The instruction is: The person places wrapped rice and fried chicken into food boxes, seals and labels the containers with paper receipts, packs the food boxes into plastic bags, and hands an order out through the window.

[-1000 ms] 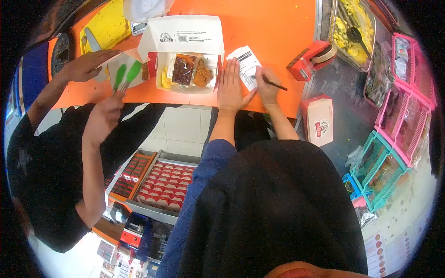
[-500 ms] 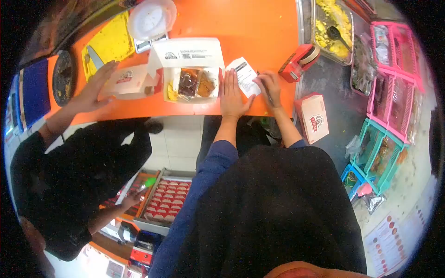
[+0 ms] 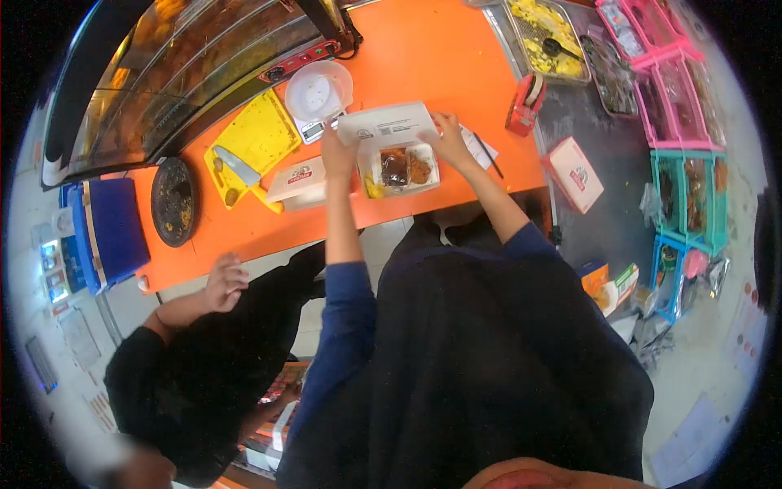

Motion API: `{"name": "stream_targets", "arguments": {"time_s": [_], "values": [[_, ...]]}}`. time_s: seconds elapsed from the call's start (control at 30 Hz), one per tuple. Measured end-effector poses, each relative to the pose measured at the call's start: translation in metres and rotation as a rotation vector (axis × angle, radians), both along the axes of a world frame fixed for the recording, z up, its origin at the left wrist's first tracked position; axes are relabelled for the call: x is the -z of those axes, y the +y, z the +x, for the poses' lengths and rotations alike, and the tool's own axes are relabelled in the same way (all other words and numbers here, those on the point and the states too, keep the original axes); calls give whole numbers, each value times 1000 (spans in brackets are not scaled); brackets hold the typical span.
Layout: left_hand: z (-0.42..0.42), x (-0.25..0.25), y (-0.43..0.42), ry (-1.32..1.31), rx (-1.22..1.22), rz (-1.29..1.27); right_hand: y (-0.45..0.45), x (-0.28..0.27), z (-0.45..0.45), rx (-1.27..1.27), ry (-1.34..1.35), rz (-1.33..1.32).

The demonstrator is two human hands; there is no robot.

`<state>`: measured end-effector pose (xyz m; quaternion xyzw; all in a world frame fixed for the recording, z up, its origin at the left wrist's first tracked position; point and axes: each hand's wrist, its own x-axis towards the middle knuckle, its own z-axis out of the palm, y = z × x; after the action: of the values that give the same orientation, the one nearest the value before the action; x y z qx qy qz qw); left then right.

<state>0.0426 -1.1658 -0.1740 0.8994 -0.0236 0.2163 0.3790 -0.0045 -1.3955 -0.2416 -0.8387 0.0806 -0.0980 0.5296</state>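
An open cardboard food box (image 3: 436, 177) stands on the orange counter, its lid (image 3: 389, 122) raised. Inside are a dark sauce packet (image 3: 395, 167), a browned, fried-looking piece (image 3: 419, 169) and some yellow food at the left. My left hand (image 3: 338, 152) grips the lid's left side, fingertips partly hidden. At its right side, my right hand (image 3: 450, 140) has its fingers closed on the lid. Printed paper (image 3: 476, 148) with a dark pen (image 3: 493, 156) lies just right of my right hand. A closed food box (image 3: 297, 181) sits left of the open one.
A knife (image 3: 236, 165) rests on a yellow cutting board (image 3: 265, 130), near a plastic bowl (image 3: 319, 90) on a scale. Right are a red tape dispenser (image 3: 524, 106), another closed box (image 3: 574, 175) and a tray of yellow food (image 3: 529, 49). A co-worker's hand (image 3: 226, 283) is at left.
My hands have left the paper and pen and taken hold of the lid. The pen now lies on the counter. The co-worker's hand has withdrawn from the closed box; the view has shifted.
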Motion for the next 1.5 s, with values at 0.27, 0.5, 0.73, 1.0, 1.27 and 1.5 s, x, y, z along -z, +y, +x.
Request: {"name": "stream_targets", "arguments": {"time_s": [0.27, 0.5, 0.73, 1.0, 1.27, 1.5], "values": [[-64, 43, 34, 606, 456, 74, 3, 13, -66, -172, 4, -57], [-96, 36, 44, 921, 360, -843, 4, -4, -97, -168, 243, 1061], [-104, 70, 53, 875, 635, -679, -6, 14, -107, -193, 195, 281], [-64, 33, 27, 396, 1000, 570, 11, -37, -60, -745, 249, -837], [-80, 56, 24, 144, 967, 662, 16, -7, -88, -664, -30, -821], [-68, 68, -13, 218, 862, 590, -87, 9, -56, 452, -81, -244]]}}
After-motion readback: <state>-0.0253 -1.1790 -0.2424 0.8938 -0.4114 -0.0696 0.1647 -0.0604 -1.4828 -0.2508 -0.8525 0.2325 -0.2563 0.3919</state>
